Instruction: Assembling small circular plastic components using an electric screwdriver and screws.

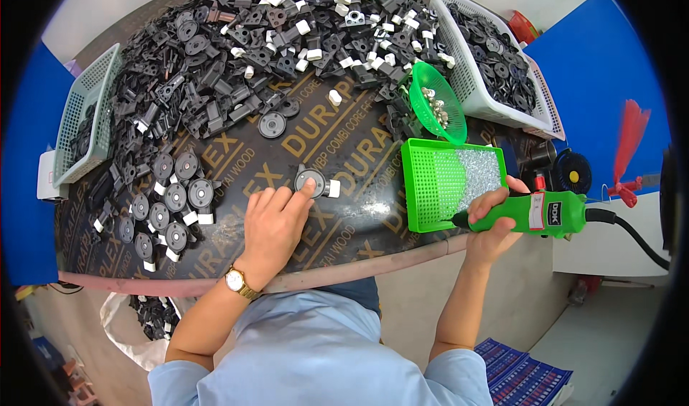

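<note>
While we scan from our left, a pale mesh basket [85, 115] sits at the table's far edge, well out from our left hand [276, 223], with rows of finished black round parts [172, 205] lying between basket and hand. That left hand rests flat, fingers stretched forward, gripping nothing; its fingertips [310, 185] press down on a black round part with a white clip [314, 182] just ahead of the knuckles. The part's long axis runs sideways, disc under the fingers and white clip pointing toward our right hand. Right of the pinned part stands a green tray of small screws [448, 180], with a green scoop [434, 101] beyond it. Our right hand [495, 216] is closed around a green electric screwdriver [538, 214], its tip aimed left over the tray's near edge. The part lies left of that tip, past the tray, so the left hand is far nearer to it.
</note>
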A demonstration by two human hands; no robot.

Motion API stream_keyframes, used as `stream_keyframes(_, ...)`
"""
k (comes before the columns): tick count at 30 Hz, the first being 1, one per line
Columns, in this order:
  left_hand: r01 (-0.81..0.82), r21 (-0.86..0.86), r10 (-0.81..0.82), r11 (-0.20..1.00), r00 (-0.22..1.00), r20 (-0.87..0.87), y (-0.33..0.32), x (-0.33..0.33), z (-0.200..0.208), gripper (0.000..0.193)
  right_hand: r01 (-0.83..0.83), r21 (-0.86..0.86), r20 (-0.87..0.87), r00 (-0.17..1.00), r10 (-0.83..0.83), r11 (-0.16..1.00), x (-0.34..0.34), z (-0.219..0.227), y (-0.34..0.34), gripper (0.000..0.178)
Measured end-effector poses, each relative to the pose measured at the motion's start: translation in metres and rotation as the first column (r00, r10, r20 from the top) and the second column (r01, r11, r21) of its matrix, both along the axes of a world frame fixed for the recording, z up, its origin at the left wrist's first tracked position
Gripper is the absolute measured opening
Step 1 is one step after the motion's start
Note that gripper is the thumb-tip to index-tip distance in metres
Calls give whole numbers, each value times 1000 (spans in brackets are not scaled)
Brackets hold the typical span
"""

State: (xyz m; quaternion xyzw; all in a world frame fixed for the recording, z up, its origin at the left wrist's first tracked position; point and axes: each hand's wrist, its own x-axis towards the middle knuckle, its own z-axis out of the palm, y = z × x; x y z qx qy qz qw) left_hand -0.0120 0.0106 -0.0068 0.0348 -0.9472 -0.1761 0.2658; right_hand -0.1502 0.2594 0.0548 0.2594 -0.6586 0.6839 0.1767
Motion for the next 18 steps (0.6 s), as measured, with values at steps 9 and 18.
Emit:
stream_keyframes(9,-14,21,13,1000,1000,17,0,2,0,36,7,12,-15,1000,-7,1000,2,0,-3,72)
stream_keyframes(18,66,199,-55,978,997,-58,-7,-5,4,25,-9,2,-14,1000,9,1000,2,-1,0,67)
